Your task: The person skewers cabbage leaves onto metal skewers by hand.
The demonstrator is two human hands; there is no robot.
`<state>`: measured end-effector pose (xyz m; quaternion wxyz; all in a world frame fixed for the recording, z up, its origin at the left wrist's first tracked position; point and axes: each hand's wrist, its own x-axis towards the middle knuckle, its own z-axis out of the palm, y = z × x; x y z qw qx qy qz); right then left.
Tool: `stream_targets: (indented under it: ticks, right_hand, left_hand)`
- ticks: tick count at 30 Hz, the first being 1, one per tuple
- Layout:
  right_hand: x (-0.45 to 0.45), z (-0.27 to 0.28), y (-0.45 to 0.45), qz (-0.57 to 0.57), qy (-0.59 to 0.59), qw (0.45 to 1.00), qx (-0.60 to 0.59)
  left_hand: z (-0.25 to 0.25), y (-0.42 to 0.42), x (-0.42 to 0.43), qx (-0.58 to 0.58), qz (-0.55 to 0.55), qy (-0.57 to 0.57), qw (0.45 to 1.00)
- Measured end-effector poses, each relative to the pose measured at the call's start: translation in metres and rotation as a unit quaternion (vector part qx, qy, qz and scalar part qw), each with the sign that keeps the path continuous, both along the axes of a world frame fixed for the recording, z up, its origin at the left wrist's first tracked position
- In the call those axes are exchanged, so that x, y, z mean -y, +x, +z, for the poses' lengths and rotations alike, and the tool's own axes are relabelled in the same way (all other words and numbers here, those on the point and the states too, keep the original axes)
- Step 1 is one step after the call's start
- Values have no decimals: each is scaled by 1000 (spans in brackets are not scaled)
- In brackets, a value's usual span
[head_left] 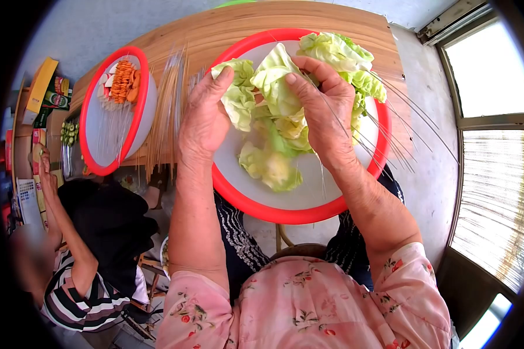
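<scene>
My left hand point(205, 119) has its thumb closed on a pale green lettuce leaf point(240, 102). Opposite it, my right hand point(326, 107) pinches another lettuce leaf point(278, 81) between thumb and fingers. Both leaves are above a white basin with a red rim point(279, 215). Inside the basin lie loose lettuce pieces point(271, 166). A bunch of lettuce point(337, 53) rests at the far right of the rim. Thin skewers point(399, 102) stick out past the rim beside my right hand; whether that hand also grips one I cannot tell.
On the wooden table point(174, 29) a bundle of skewers point(167, 110) lies left of my left hand. Further left, a second red-rimmed basin point(87, 145) holds skewered orange food point(122, 81). At lower left sits another person in a striped top point(81, 291). A window point(489, 203) is at right.
</scene>
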<state>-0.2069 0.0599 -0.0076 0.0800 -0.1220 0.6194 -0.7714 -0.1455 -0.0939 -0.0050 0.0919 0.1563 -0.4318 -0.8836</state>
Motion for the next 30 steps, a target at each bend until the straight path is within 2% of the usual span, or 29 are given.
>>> stream_targets:
  ticks: [13, 16, 22, 30]
  right_hand:
    - [6, -2, 10, 30, -17, 998, 45]
    - [10, -6, 12, 34, -27, 998, 38]
    - [11, 2, 23, 44, -16, 998, 44]
    - [11, -4, 20, 31, 0, 999, 31]
  left_hand:
    - [-7, -5, -6, -16, 117, -11, 993]
    - [-14, -3, -3, -33, 58, -3, 998]
    - [-17, -7, -10, -17, 114, 35, 993]
    - [-9, -5, -13, -9, 100, -18, 995]
